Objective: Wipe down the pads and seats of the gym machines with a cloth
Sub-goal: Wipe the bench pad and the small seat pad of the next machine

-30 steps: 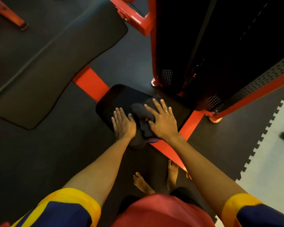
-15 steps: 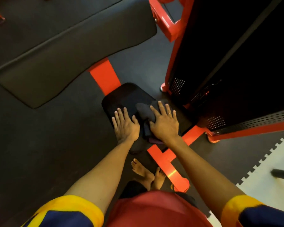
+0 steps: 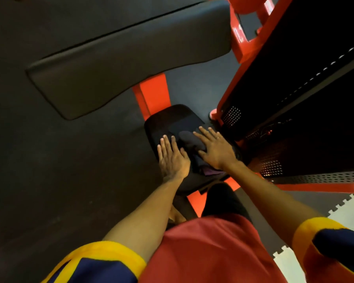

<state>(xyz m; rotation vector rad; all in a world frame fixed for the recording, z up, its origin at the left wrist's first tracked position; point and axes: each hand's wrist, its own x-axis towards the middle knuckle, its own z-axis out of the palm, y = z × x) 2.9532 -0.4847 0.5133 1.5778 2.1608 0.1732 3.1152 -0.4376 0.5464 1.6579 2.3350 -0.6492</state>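
Black vinyl covers the small seat [image 3: 172, 121] of a red-framed gym machine, where a person in a red shirt with navy, yellow-cuffed sleeves leans over with both arms stretched out. A dark cloth [image 3: 189, 139] lies bunched on the near right part of the seat, between the 2 hands. The right hand [image 3: 217, 149] presses flat on the cloth, its fingers [image 3: 206, 133] straight and spread wide, the thumb laid along the fabric; a ring [image 3: 218, 137] shows on 1 finger. A purple edge of the cloth shows just below the right palm. The left hand [image 3: 172, 158] rests palm-down on the bare seat just beside the cloth, its fingers [image 3: 167, 141] straight and close together, holding nothing. Beyond the seat, a red steel beam [image 3: 153, 94] runs up to a long pad [image 3: 131, 58], also black, that stretches across the top of the frame. To the right stands the machine's dark weight-stack housing [image 3: 294, 99], with perforated panels and red uprights. Dark rubber floor [image 3: 49, 180] surrounds the machine, and pale interlocking floor tiles [image 3: 339, 209] meet it at the lower right.
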